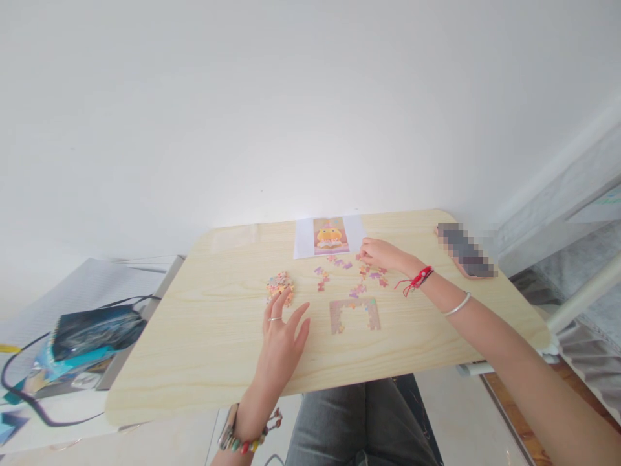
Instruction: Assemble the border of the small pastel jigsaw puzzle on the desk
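Observation:
My left hand (281,346) has its fingers spread, with the longer fingertips over the near edge of a pile of jigsaw puzzle pieces (279,281). My right hand (385,254) reaches in from the right, its fingers pinched together among loose puzzle pieces (374,274). What the pinch holds, if anything, is hidden by the fingers. Between the hands and closer to me lies a partly joined puzzle border (336,317), a pinkish frame with an opening in its middle and lower side. Behind the pieces rests a printed sheet (304,239) with a yellow cartoon figure.
The light wooden table (194,349) stands against a white wall. A phone (466,251), blurred out, lies at its right edge. Left of the table are a dark bag (92,333) and papers (72,285). A clear flat sheet (235,238) rests at the back left.

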Available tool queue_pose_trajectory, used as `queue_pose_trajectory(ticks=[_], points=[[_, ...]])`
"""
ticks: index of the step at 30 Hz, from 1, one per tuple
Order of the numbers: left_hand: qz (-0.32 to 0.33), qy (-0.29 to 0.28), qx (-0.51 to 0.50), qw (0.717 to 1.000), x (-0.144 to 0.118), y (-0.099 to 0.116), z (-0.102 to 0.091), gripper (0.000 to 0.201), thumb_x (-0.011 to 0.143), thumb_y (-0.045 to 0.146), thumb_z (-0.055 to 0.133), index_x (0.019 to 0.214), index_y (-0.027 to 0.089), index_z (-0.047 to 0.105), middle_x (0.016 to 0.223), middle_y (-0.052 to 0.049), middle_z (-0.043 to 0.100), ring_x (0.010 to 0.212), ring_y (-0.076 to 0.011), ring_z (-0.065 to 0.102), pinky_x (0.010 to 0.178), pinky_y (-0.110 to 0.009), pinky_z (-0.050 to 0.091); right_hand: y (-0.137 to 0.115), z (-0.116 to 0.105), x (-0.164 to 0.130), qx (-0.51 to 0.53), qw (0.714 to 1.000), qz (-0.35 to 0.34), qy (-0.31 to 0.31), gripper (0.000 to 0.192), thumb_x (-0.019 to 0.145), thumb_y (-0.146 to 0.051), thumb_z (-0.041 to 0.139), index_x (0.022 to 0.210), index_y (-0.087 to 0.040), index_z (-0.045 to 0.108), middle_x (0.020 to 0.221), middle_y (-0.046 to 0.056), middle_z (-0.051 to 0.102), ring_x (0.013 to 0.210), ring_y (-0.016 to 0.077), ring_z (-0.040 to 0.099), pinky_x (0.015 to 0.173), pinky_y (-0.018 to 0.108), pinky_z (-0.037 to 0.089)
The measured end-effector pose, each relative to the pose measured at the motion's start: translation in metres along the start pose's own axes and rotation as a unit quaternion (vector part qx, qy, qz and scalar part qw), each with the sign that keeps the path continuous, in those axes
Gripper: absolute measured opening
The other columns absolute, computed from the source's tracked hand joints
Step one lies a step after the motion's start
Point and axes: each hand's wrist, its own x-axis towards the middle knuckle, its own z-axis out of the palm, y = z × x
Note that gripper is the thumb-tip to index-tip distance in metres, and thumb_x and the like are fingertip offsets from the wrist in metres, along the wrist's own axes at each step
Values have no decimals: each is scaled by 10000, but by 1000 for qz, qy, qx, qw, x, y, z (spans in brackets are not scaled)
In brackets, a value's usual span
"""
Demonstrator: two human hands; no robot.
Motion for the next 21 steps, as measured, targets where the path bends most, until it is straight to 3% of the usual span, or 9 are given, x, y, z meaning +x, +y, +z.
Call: queue_pose_trajectory(ticks=[6, 12, 17, 21], points=[[-3, 6, -5, 1000, -1, 3, 0, 222, 811, 176, 528, 1021, 209, 592, 1294, -122, 349, 1239, -307, 316, 961, -523, 387, -8, -8, -19, 18, 998, -26, 62, 140, 843, -194, 493, 746, -144, 581, 855, 60, 542, 760, 146, 507, 665, 246, 351], [2, -9, -26, 1000, -2, 17, 0, 222, 816, 166, 515, 1026, 201, 580, 1302, -124, 334, 1242, -304, 312, 963, -532, 384, -63, -13, -65, -4, 991, -76, 107, 205, 886, -203, 439, 768, -146, 597, 855, 58, 557, 778, 153, 518, 721, 290, 362], [13, -37, -63, 997, -7, 40, -3, 217, 814, 177, 530, 1024, 198, 576, 1307, -115, 329, 1259, -305, 272, 983, -522, 374, -108, -2, -98, -32, 988, -111, 101, 267, 920, -211, 373, 805, -132, 600, 839, 70, 571, 761, 156, 510, 728, 317, 367], [20, -69, -87, 994, -15, 54, -2, 242, 804, 156, 536, 1040, 201, 570, 1320, -110, 302, 1269, -305, 246, 989, -512, 377, -128, 15, -106, -53, 988, -135, 58, 265, 917, -181, 375, 812, -137, 614, 781, 62, 581, 784, 170, 511, 705, 323, 365]])
